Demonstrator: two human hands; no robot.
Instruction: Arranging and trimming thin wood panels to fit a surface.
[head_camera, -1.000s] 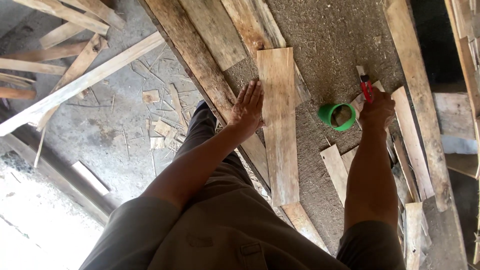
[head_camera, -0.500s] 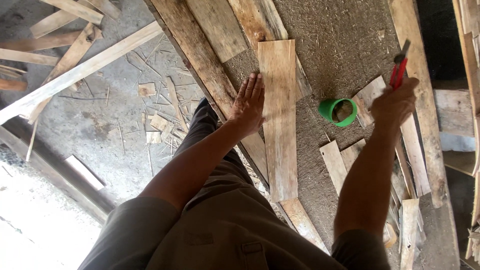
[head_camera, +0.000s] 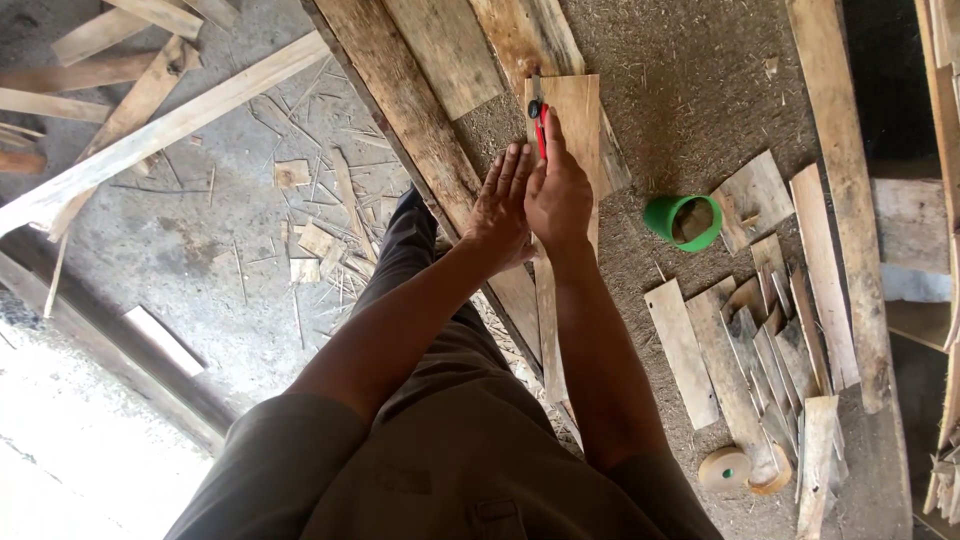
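A long pale wooden board (head_camera: 578, 112) lies lengthwise on a rough brown work surface (head_camera: 690, 90). My left hand (head_camera: 503, 205) rests flat on the board's near-left part, fingers spread. My right hand (head_camera: 558, 195) is beside it, touching it, and grips a small red-handled tool (head_camera: 540, 122) whose dark tip points at the board's far end. Both forearms reach out over my khaki trousers.
A green cup (head_camera: 683, 221) stands right of the board. Short wood offcuts (head_camera: 760, 340) and a tape roll (head_camera: 725, 468) lie at the right. Heavy planks (head_camera: 400, 90) edge the surface. Scraps and long battens (head_camera: 160, 130) litter the concrete floor at the left.
My right hand has swung left from beside the green cup, carrying the red tool, and now sits over the board against my left hand. The left hand stayed on the board.
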